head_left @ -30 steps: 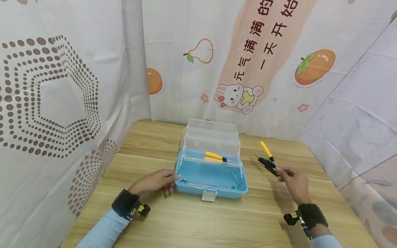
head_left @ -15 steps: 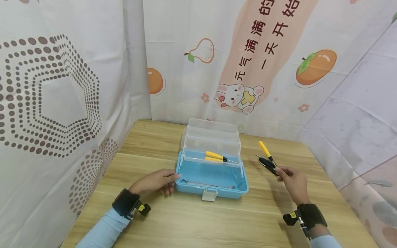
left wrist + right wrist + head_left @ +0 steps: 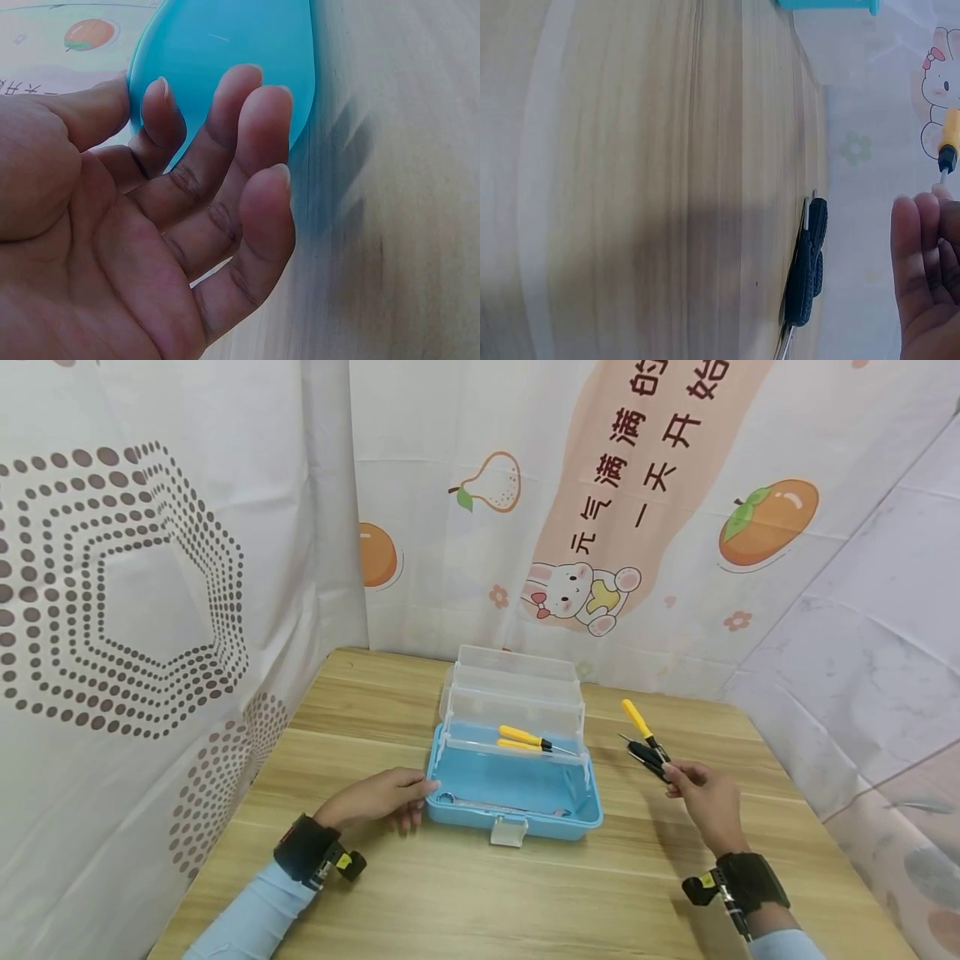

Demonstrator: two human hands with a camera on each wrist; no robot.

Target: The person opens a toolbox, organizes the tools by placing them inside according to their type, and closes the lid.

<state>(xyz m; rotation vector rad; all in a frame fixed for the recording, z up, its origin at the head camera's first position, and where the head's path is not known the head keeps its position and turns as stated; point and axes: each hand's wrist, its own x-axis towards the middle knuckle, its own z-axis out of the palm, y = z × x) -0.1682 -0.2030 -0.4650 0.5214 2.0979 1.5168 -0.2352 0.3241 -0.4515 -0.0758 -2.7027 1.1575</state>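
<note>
A blue toolbox [image 3: 465, 817] stands with its clear tray lid raised. My left hand [image 3: 386, 795] holds its left rim, thumb over the edge and index finger against the outer wall [image 3: 225, 45]; the other fingers curl loosely below. My right hand [image 3: 708, 800] pinches a yellow-handled screwdriver [image 3: 637, 718] by its metal shaft, handle pointing up and away; the shaft's end is hidden by the fingers. Behind it, several black-handled screwdrivers [image 3: 800, 281] lie together on the table. Two more yellow screwdrivers [image 3: 523, 735] rest in the lower clear tray, and a wrench [image 3: 498, 807] lies inside along the toolbox's front.
The clear tiered trays [image 3: 517, 685] lean back behind the box. A white latch [image 3: 509, 832] hangs at its front. Printed curtains [image 3: 420, 635] close in the wooden table [image 3: 480, 902] at the back and on both sides.
My right hand has shifted slightly left with the yellow screwdriver, closer over the black ones. The left hand stays on the rim, and the head view has turned slightly.
</note>
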